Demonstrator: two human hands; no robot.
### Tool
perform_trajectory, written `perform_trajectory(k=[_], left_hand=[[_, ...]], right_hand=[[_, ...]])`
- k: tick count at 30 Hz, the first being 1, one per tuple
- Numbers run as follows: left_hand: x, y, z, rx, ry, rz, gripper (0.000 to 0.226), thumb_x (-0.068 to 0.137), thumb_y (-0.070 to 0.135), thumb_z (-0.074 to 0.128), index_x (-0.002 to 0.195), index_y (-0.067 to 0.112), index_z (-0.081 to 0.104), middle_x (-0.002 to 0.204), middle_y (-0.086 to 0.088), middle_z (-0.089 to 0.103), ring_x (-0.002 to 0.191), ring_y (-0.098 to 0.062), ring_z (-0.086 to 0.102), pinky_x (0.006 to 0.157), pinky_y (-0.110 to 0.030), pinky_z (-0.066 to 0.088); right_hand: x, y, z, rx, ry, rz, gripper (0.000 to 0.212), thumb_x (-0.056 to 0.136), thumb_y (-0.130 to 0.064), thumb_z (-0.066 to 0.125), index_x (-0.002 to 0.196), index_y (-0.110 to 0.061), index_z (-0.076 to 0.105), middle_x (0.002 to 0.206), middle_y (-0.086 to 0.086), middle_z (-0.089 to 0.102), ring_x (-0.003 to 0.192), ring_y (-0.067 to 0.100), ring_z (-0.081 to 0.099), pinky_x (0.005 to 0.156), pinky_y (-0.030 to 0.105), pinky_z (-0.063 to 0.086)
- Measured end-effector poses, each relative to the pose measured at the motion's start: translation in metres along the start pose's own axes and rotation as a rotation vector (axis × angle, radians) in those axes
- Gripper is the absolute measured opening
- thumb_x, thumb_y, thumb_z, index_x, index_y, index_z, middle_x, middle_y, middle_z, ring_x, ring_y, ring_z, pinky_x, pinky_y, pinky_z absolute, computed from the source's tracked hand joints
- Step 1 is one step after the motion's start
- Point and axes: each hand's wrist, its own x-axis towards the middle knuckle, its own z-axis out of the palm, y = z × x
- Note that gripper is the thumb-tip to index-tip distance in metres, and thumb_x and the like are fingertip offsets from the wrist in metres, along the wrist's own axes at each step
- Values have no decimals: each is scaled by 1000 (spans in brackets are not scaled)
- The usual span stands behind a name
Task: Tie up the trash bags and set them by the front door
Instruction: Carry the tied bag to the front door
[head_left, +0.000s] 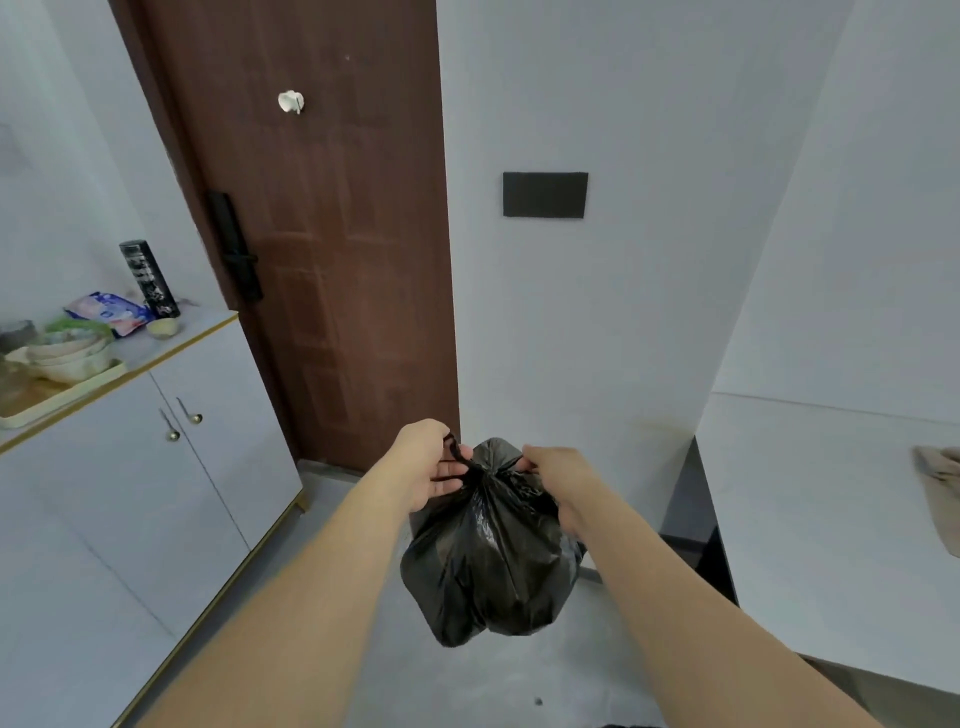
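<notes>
Both forearms reach out ahead of me. Between them hangs the black trash bag (493, 545), clear of the floor. My left hand (431, 465) has its grip pinched on the bag's twisted tie strand at the neck; my right hand (558, 480) has its grip clamped on the opposite flap. Left of the bag stands a white cabinet (156, 467), its counter (187, 332) carrying bowls (67, 353) on a tray. Beyond the bag is the brown front door (322, 234).
</notes>
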Motion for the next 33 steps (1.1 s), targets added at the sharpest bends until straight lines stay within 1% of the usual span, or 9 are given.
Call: perform_trajectory(k=[4,11,15,19,22,25,29,31,33], left_hand=[[66,17,1,-16,-12,-49,22,91,12,34,80,8,53,81,-8,67,73,-25,58,68,-38,53],[201,30,-7,86,-115,-128,30,95,15,32,94,7,61,90,-7,72,79,-24,60,86,-42,51],[290,24,-11,85,-201,-184,35,98,18,31,112,4,61,91,-7,75,83,-25,63,81,-41,53],[374,2,-5,56,-161,-178,27,99,21,34,115,13,55,112,-9,69,99,-24,65,80,-41,51],[435,-41,2,47,-99,-128,18,100,26,34,96,28,51,126,-5,60,113,-19,58,80,-41,46],[502,-104,10,-63,-31,-76,20,104,35,30,102,28,49,124,-3,61,114,-19,58,87,-45,47],[588,-209,18,-188,112,-7,21,105,35,25,109,23,43,119,-5,64,109,-21,62,85,-42,49],[633,-266,18,-217,168,13,20,105,33,25,99,23,42,117,-6,65,106,-23,64,85,-42,52],[674,-319,19,-210,219,24,23,105,31,26,88,25,41,111,-6,67,103,-27,66,88,-47,54]], right_hand=[[67,-11,17,-12,20,23,26,87,-25,54,64,-16,63,94,14,64,92,31,57,83,38,46],[179,-6,54,19,132,74,33,92,-33,54,64,-17,63,100,13,65,98,31,58,91,41,45],[244,0,76,6,190,105,35,94,-34,52,64,-18,61,71,4,57,71,22,51,70,31,40],[313,22,91,-4,227,127,34,95,-33,51,67,-17,60,68,1,54,68,19,50,63,30,37],[375,59,104,-21,240,121,34,96,-31,51,67,-16,60,66,-2,53,65,15,48,60,29,36],[442,116,123,-25,227,60,35,97,-30,49,70,-10,61,68,-5,52,68,14,49,60,23,37],[523,221,155,-40,171,-19,38,97,-25,51,75,2,65,110,6,64,94,5,55,70,2,37],[562,283,171,-25,142,-18,37,96,-28,52,72,-5,66,122,1,62,113,-4,52,86,10,37],[598,339,184,-20,127,-2,37,97,-28,52,75,-1,66,115,-2,61,111,-2,53,83,10,38]])
